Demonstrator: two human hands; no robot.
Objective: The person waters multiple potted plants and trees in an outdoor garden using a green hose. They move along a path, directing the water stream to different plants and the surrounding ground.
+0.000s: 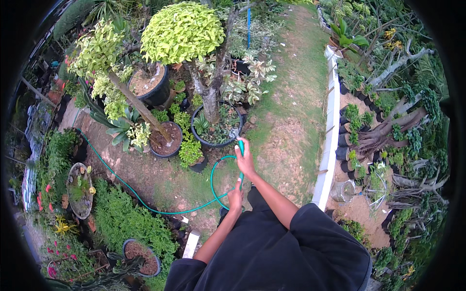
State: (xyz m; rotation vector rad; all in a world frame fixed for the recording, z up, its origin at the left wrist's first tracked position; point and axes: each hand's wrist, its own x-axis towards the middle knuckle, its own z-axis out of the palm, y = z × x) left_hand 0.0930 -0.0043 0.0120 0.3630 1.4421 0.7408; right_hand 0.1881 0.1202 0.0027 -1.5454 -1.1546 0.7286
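Observation:
My right hand (245, 158) is closed around a green garden hose (241, 145) close to its end, with the thumb near the opening. Water seems to spray from that end onto a large black pot (214, 144) that holds a tree trunk (210, 107) and low plants. Lower down, my left hand (235, 198) grips the same hose, thumb pointing up along it. Beside my hands the hose makes a loop, then runs along the ground to the left.
A pot with a slanting trunk (165, 154) and a small leafy potted plant (191, 152) stand left of the large pot. A long white edging (330, 120) borders the grass path on the right, with many potted plants beyond. A shallow oval planter (88, 203) and dense shrubs lie at left.

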